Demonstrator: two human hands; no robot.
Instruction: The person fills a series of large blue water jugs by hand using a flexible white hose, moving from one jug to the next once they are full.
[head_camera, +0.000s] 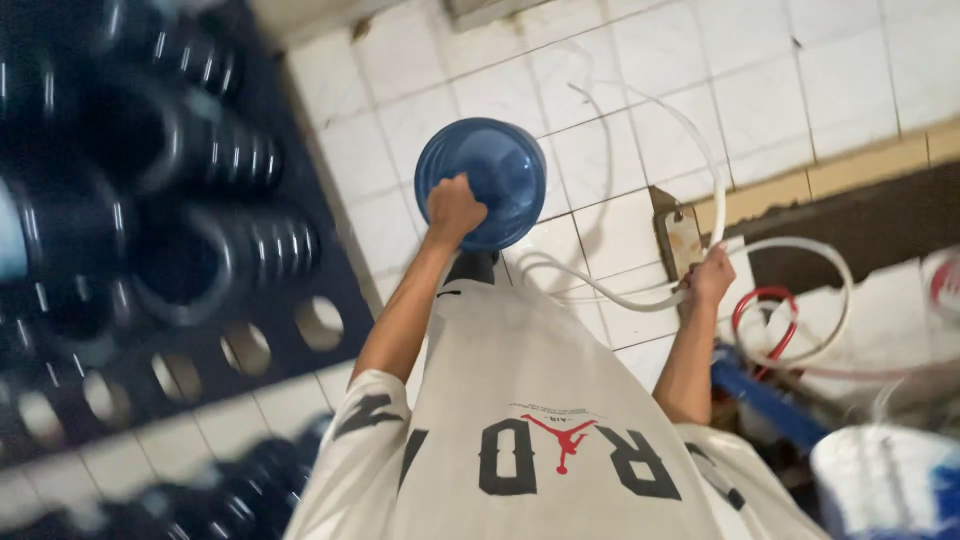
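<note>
Left hand (453, 207) clamped on blue water jug (482, 183), steadying it upright; right hand (710, 277) closed round clear hose (640, 298) (keeps it off the tiled floor (600, 100)).

White tiled floor (640, 120) under it all — blue water jug (500, 170) standing on it, clear hose (610, 290) snaking across the tiles.

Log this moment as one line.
left hand: grips blue water jug | right hand: holds clear hose | floor: white tile
</note>
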